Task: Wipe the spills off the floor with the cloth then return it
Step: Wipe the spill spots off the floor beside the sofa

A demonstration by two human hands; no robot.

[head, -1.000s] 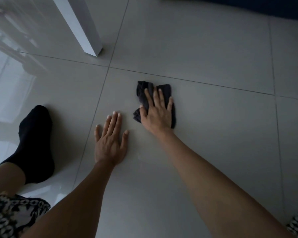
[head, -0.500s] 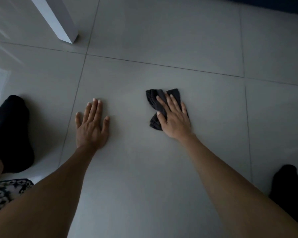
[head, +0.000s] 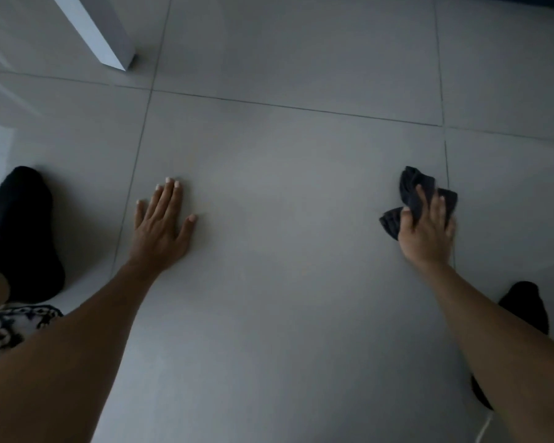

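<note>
Grey tiled floor (head: 285, 251): right hand (head: 427, 233) presses a crumpled dark cloth (head: 413, 199); left hand (head: 160, 228) lies flat, fingers straight.

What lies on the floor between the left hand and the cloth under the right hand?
Only bare grey tile separates the left hand from the cloth, seen in the head view.
</note>
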